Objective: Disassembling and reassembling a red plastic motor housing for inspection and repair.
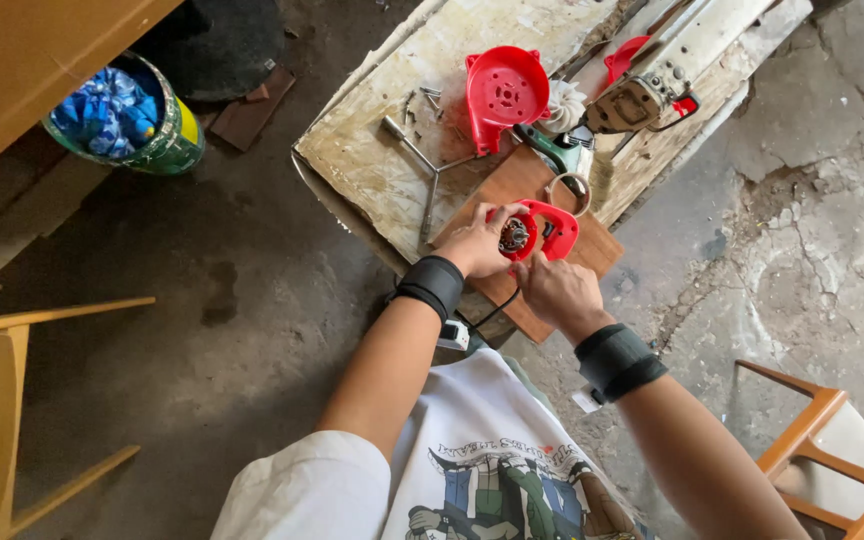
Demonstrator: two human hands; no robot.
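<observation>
A red plastic tool housing (549, 228) with a round motor part showing inside lies on a brown board (592, 250). My left hand (477, 243) grips its left side, fingers curled over the edge. My right hand (559, 290) holds it from below, thumb and fingers against the red shell. Both wrists wear black bands. A black cord (497, 308) runs from the housing toward my body.
A worn, paint-stained table (392, 150) carries a red fan cover (504, 92), a white impeller (564, 104), a metal T-wrench (422, 165), several screws and a white saw-like tool (657, 75). A green bucket (142, 120) stands left, with wooden chairs (12, 400) at both lower corners.
</observation>
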